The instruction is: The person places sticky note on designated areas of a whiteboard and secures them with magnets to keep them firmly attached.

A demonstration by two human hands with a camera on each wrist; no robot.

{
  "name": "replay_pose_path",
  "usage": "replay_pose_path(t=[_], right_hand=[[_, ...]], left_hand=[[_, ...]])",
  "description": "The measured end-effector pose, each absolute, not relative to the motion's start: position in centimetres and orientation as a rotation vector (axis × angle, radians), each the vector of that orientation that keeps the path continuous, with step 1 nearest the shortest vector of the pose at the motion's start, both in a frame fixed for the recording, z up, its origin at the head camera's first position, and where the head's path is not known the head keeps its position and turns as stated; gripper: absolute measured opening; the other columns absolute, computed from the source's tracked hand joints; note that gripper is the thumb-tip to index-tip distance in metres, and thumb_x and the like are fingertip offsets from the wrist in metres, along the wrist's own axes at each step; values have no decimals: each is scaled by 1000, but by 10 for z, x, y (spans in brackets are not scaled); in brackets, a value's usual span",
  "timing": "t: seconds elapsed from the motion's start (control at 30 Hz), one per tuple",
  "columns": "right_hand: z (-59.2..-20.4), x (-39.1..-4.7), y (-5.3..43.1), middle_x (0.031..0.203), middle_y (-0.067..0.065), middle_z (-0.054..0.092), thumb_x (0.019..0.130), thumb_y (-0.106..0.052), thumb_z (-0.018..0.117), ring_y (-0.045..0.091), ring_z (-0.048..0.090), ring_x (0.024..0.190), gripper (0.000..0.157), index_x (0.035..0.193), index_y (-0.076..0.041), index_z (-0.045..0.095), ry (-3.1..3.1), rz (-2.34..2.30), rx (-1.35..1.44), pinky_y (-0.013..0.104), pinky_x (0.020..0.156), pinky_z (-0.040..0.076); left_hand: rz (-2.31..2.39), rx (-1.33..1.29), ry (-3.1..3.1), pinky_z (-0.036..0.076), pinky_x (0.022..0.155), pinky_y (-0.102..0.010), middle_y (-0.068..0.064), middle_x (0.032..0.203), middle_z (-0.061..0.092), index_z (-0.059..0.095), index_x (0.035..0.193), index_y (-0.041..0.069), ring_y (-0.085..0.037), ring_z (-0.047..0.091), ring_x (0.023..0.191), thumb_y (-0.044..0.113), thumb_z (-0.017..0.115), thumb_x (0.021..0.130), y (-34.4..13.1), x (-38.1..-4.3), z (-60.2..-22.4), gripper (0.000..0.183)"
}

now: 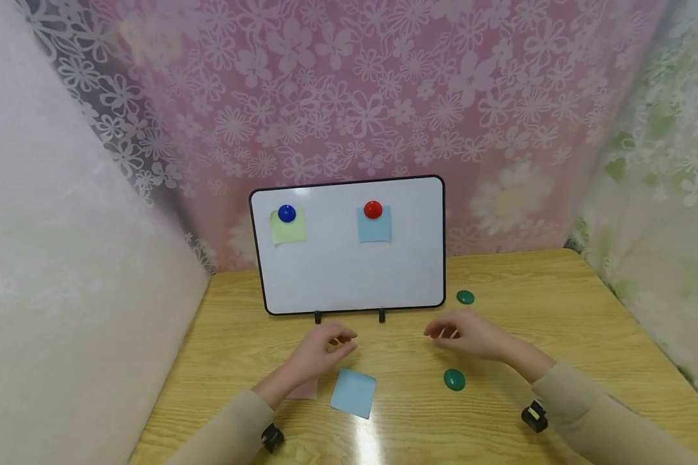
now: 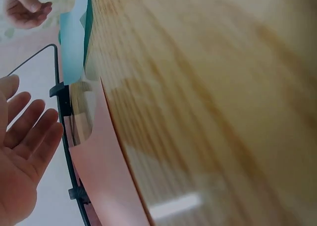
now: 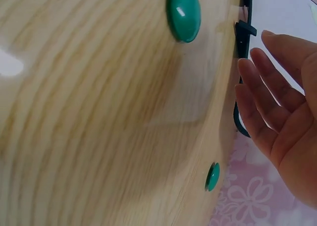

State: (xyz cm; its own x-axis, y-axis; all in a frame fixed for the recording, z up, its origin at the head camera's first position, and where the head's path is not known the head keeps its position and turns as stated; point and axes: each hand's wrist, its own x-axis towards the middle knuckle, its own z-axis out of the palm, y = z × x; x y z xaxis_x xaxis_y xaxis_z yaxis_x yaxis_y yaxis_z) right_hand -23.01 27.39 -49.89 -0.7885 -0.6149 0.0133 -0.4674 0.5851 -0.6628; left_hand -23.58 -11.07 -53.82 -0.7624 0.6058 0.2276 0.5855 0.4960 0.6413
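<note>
My left hand (image 1: 320, 351) hovers over the table with loosely bent fingers and nothing in them. Below it lie a pink sticky note (image 1: 306, 390), partly hidden by the forearm, and a blue sticky note (image 1: 353, 392). Held above the table too, my right hand (image 1: 468, 332) has relaxed fingers and no object between them. One green magnet (image 1: 454, 380) is nearer me than that hand; another green magnet (image 1: 465, 297) lies beyond it. On the whiteboard (image 1: 337, 278), a blue magnet (image 1: 287, 213) sits on a green note (image 1: 289, 231) and a red magnet (image 1: 373, 210) on a blue note (image 1: 375, 229).
The whiteboard stands upright on small black feet (image 1: 382, 316) at the back of the wooden table (image 1: 518, 284). A pink flowered curtain (image 1: 349, 97) hangs behind it. A white wall-like surface (image 1: 81, 258) borders the left side, and a flowered curtain (image 1: 669, 194) the right.
</note>
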Motion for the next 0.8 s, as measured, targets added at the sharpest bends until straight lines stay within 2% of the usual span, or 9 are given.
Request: replay_pose_path(t=[0.13, 0.37, 0.6, 0.8], right_hand=[[-499, -225, 280, 114, 6, 76, 103, -14, 75, 12, 71, 96, 22, 123, -5, 77, 2592, -962, -943, 31, 82, 61], [-497, -215, 287, 115, 3, 76, 101, -22, 79, 8, 69, 94, 26, 123, -8, 77, 2532, -919, -926, 32, 81, 60], [-495, -204, 292, 116, -3, 73, 92, -30, 88, 12, 68, 95, 36, 122, -14, 77, 2489, -861, -925, 33, 80, 59], [-498, -199, 294, 116, -7, 72, 88, -33, 91, 11, 66, 96, 40, 122, -18, 77, 2468, -825, -933, 34, 81, 58]], left_hand=[[1063, 1121, 2677, 59, 87, -31, -2, 115, 75, 77, 124, 6, -12, 69, 102, 23, 71, 107, -119, -232, -536, 25], [905, 1153, 2667, 58, 85, -29, 0, 113, 75, 79, 120, 11, -13, 68, 101, 26, 75, 104, -130, -224, -535, 23], [764, 1148, 2696, 57, 94, -31, 6, 118, 73, 79, 121, 13, -11, 68, 108, 33, 77, 102, -131, -216, -537, 27], [670, 1107, 2736, 56, 98, -32, 5, 118, 73, 79, 121, 13, -12, 68, 110, 34, 81, 99, -130, -212, -536, 30]])
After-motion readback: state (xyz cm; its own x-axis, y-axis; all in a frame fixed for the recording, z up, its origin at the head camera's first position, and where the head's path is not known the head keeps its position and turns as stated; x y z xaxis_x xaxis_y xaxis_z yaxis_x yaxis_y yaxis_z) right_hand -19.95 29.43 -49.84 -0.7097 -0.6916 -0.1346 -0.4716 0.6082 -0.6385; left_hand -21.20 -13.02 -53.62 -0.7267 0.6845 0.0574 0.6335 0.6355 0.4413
